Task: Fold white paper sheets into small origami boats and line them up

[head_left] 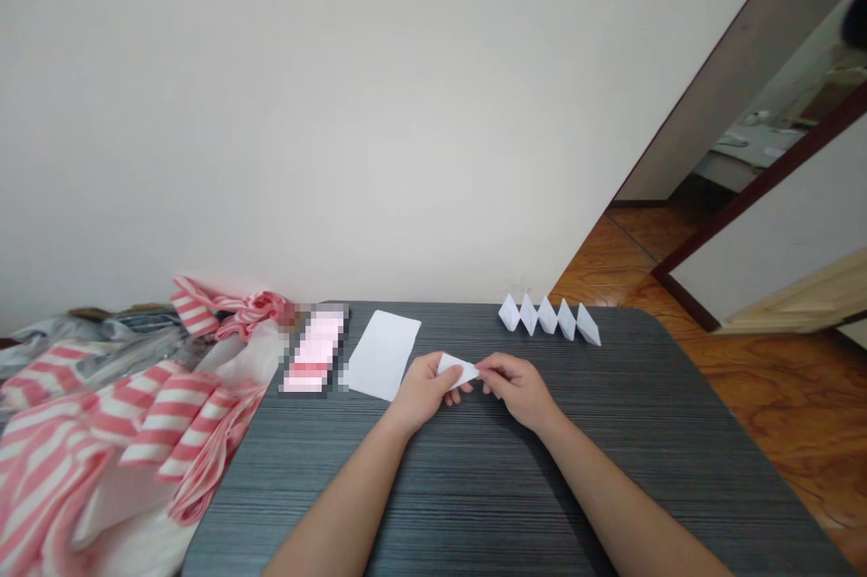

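Note:
A small folded piece of white paper (457, 370) is held just above the dark table, between my two hands. My left hand (424, 390) grips its left side, thumb on top and fingers underneath. With thumb and forefinger, my right hand (518, 387) pinches the pointed right tip. Flat white sheets of paper (384, 353) lie to the left of my left hand; how many are stacked I cannot tell. Beyond my right hand, several folded white paper shapes (547, 317), pointed like diamonds, stand in a row near the table's back edge.
The dark wood-grain table (474, 487) meets a white wall (406, 107). A blurred-out pink rectangular item (317, 349) lies at its back left. Red-and-white striped cloth (155, 414) is heaped along the left side. A doorway and wooden floor (778, 387) are at right.

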Demonstrator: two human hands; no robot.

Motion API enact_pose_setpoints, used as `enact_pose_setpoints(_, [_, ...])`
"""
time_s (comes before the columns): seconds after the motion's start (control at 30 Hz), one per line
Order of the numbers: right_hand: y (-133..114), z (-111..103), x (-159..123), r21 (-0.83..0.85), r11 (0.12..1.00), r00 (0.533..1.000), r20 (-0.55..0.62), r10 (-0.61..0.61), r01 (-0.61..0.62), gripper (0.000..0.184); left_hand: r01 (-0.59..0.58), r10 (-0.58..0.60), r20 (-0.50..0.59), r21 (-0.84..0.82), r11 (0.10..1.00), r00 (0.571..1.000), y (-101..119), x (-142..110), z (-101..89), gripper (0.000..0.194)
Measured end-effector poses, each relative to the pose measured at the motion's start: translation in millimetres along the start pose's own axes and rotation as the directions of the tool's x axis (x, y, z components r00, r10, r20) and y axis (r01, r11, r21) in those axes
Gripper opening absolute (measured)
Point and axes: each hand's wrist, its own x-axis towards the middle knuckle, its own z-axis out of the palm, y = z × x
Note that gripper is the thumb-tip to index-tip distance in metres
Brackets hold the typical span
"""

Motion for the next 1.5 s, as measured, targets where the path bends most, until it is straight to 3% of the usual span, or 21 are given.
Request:
enact_pose_setpoints(0.6, [-7, -3, -2, -0.090, 0.991, 0.994, 0.045, -0.098, 0.102, 0.016, 0.029, -0.029, 0.002, 0.048, 0.998, 1.000, 2, 0, -2.0, 0.030])
enact_pose_setpoints(0.7, [-8, -3, -2, -0.124, 0.982, 0.989, 0.065, -0.133, 0.141, 0.016, 0.029, -0.024, -0.038, 0.135, 0.990, 0.999, 4, 0, -2.8, 0.030])
enact_pose_setpoints(0.8, [-10, -1, -2, -0.155, 0.970, 0.980, 0.104, -0.170, 0.185, 0.018, -0.035, 0.054, -0.062, 0.268, 0.963, 0.997, 6, 0, -2.0, 0.030])
enact_pose_setpoints(0.97, [-11, 1, -2, -0.156, 0.959, 0.965, 0.153, -0.212, 0.235, 0.019, -0.028, 0.030, -0.002, 0.355, 0.935, 1.000, 8, -2, 1.0, 0.035])
enact_pose_setpoints(1.1, [-8, 2, -2, -0.178, 0.960, 0.970, 0.146, -0.192, 0.217, 0.018, -0.042, 0.037, 0.021, 0.316, 0.948, 0.999, 6, -4, 1.4, 0.035])
enact_pose_setpoints(1.3, [-1, 3, -2, -0.175, 0.984, 0.999, 0.026, -0.040, 0.044, 0.019, 0.005, 0.002, -0.024, 0.289, 0.957, 1.000, 1, -4, 2.1, 0.033])
enact_pose_setpoints(1.4, [-2, 3, -1, -0.191, 0.982, 0.997, 0.071, 0.010, 0.003, 0.022, -0.012, 0.023, -0.030, 0.319, 0.948, 0.999, 0, -3, 2.7, 0.031])
enact_pose_setpoints(1.5, [-7, 3, 0, -0.249, 0.968, 0.992, 0.125, -0.007, 0.038, 0.024, -0.028, 0.035, -0.015, 0.339, 0.940, 0.999, 1, -4, 2.9, 0.030])
